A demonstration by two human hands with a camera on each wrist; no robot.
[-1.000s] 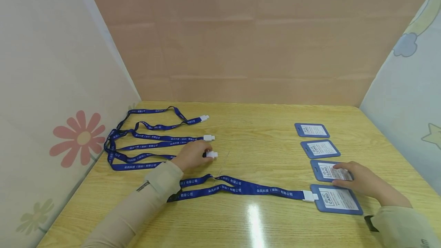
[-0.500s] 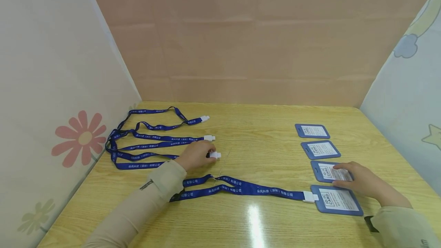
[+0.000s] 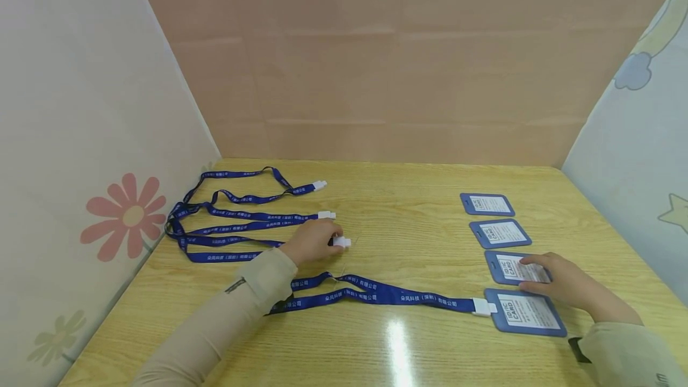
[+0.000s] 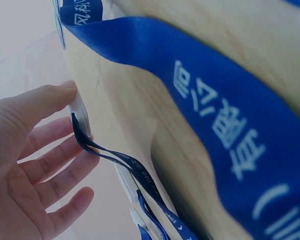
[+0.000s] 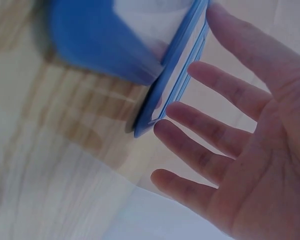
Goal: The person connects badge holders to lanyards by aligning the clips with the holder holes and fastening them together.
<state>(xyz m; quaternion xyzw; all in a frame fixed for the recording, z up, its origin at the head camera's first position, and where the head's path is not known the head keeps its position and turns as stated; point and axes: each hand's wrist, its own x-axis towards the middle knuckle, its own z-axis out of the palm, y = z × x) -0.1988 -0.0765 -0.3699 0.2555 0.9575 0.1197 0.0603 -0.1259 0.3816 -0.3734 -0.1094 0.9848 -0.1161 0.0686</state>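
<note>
My left hand (image 3: 314, 240) pinches the white plastic clip (image 3: 341, 242) of a navy lanyard between thumb and fingers. In the left wrist view, the thumb and fingertips meet at this clip, and its dark strap trails away from it. Over on the right, my right hand (image 3: 559, 282) rests on a blue ID card holder (image 3: 507, 267), the second from the front, with its fingers extended. The right wrist view shows the fingertips right at the holder's edge. The front ID card holder (image 3: 529, 313) has a lanyard's white clip (image 3: 482, 307) at its slot end.
Two more ID card holders, a farther one (image 3: 486, 203) and a nearer one (image 3: 500, 233), lie behind on the wooden table (image 3: 408, 208). Other navy lanyards (image 3: 242, 199) lie at the left. The front lanyard (image 3: 398, 295) stretches across the table. Fabric walls enclose the sides and back.
My left hand has moved a little to the right along the table with the lanyard clip, drawing its strap along. My right hand has stayed on the card holder.
</note>
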